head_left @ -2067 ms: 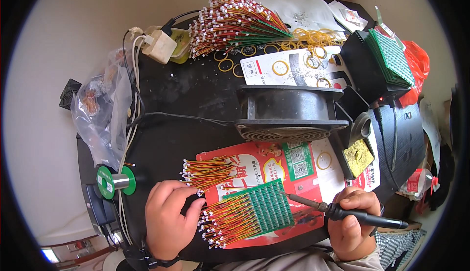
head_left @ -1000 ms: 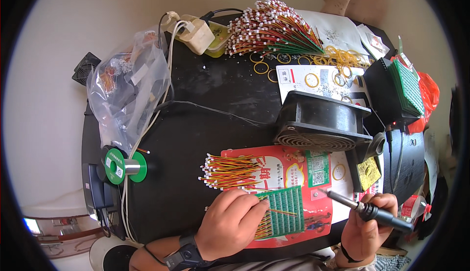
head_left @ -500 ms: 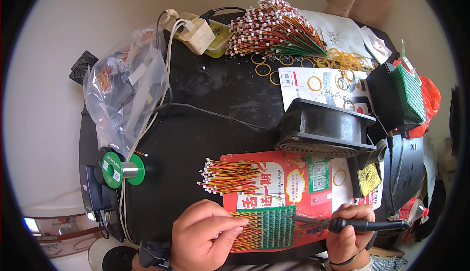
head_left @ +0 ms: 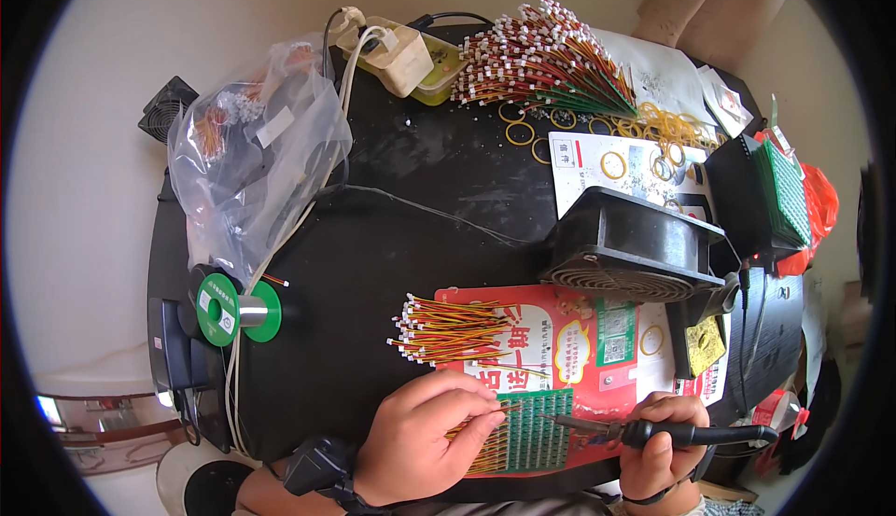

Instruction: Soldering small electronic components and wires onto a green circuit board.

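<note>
My left hand is closed in a pinch over the left part of a green circuit board panel. A thin wire sticks out of its fingertips toward the panel. Rows of red and yellow wires lie along the panel's left side, partly hidden by that hand. My right hand is wrapped round a soldering iron, whose tip points left over the panel's right part. Beyond the left hand lies a loose pile of red and yellow wires with white connectors.
The panel rests on a red printed sheet. Behind it stands a black fan. A solder spool and a plastic bag are at left; a yellow sponge sits at right. A large wire bundle lies at the back.
My left hand has moved right over the panel, and a wire now shows at its fingertips. The right hand keeps the iron nearly in place. The whole view has shifted slightly.
</note>
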### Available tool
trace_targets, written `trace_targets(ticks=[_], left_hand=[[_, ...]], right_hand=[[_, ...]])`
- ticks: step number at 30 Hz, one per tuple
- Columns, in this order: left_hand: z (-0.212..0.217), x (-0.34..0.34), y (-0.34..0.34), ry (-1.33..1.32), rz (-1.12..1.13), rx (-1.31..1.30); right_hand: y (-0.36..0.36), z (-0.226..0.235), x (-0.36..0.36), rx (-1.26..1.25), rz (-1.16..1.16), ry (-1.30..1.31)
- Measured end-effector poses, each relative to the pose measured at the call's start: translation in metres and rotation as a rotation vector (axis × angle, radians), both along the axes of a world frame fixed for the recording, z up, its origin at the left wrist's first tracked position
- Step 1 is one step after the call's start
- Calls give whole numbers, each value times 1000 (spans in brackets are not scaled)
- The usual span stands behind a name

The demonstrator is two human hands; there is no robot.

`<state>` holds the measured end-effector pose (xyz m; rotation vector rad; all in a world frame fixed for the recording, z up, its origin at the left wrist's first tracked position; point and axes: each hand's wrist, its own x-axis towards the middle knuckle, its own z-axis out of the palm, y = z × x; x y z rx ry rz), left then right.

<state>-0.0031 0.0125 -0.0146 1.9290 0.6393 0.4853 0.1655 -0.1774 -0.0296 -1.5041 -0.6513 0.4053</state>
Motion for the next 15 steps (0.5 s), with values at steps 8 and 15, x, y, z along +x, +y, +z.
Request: trace_targets(ticks=[8, 15], left_hand=[[17, -3, 5, 46, 12, -21], [12, -8, -3, -67, 76, -433]], right_hand=[[-3, -1, 1, -2, 13, 9], [-3, 1, -1, -25, 20, 11]])
